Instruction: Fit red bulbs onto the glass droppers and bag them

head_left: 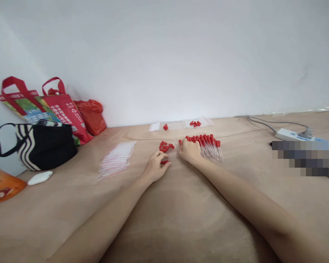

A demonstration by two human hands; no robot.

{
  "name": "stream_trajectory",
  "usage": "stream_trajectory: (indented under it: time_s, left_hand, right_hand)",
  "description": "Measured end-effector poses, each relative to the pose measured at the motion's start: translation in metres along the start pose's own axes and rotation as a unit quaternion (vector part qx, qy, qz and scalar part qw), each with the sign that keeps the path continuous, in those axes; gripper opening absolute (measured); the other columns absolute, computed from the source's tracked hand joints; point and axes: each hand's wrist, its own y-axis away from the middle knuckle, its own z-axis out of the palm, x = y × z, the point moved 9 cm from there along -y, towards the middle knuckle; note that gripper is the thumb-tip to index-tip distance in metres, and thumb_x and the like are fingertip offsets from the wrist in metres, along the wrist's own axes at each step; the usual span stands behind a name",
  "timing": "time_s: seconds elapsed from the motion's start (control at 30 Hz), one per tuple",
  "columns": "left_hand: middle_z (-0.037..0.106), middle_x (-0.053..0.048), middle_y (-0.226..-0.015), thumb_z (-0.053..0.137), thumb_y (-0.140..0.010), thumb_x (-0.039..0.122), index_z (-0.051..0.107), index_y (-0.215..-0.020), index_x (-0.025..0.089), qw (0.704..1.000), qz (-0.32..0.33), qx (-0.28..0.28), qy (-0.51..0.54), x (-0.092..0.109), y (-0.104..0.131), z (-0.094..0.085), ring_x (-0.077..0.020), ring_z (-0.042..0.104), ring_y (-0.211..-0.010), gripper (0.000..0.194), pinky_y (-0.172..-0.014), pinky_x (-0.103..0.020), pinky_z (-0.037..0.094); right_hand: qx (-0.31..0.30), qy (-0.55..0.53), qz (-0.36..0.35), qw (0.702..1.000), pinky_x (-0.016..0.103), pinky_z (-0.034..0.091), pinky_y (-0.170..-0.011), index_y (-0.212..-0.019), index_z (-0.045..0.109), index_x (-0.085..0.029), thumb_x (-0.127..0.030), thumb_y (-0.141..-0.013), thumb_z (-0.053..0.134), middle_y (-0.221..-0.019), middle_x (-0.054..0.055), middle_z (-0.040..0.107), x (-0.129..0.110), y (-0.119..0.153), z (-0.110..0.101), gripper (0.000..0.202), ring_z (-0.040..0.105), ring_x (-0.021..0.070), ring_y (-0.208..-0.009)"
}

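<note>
A pale wall (181,65) backs a wooden desk (175,215), and the row of droppers (208,140) on it serves as landmark. Far left of the droppers are an orange pouch (7,186), a white case (40,178), a black bag (49,146), shopping bags (68,111) and a red bag (91,116). Nearer on their left lies a fan of clear sleeves (116,157). Next toward the droppers comes the left hand (155,166), thumb and fingers narrow about one red cap (164,162); I cannot tell whether it is gripped. Loose caps (167,147) and bare tubes (175,149) lie between it and the right hand (191,150), which is bunched narrow at the droppers' left end; its fingertips are hidden, so any hold is unclear. The step in hand seems to be joining caps to tubes; the next move would call for lining up a cap and pressing gently. Right of the droppers lies a power strip (289,134).
</note>
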Motion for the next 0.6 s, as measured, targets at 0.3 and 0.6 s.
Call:
stream_trajectory:
  time_s: [0.3, 0.6]
  left_hand:
    - [0.056, -0.003, -0.076, 0.056, -0.067, 0.017, 0.057, -0.073, 0.016, 0.999, -0.052, 0.006, -0.005, -0.010, 0.002, -0.002, -0.0158, 0.055, -0.071, 0.006, -0.065, -0.029, 0.046]
    - [0.057, -0.002, -0.074, 0.053, -0.072, 0.019, 0.054, -0.073, 0.017, 0.999, -0.053, 0.010, -0.003, -0.013, 0.002, -0.001, -0.0150, 0.055, -0.068, 0.003, -0.060, -0.027, 0.046]
  right_hand:
    - [-0.008, 0.001, 0.007, 1.000, 0.037, 0.022, -0.080, -0.088, 0.059, -0.013, -0.028, -0.080, 0.035, -0.090, 0.014, 0.063, -0.003, -0.012, 0.006, 0.029, 0.058, 0.0222, -0.082]
    - [-0.043, 0.009, 0.021, 0.999, 0.040, 0.022, -0.079, -0.087, 0.064, -0.014, -0.024, -0.078, 0.042, -0.088, 0.017, 0.064, -0.014, -0.026, 0.018, 0.027, 0.058, 0.0243, -0.084]
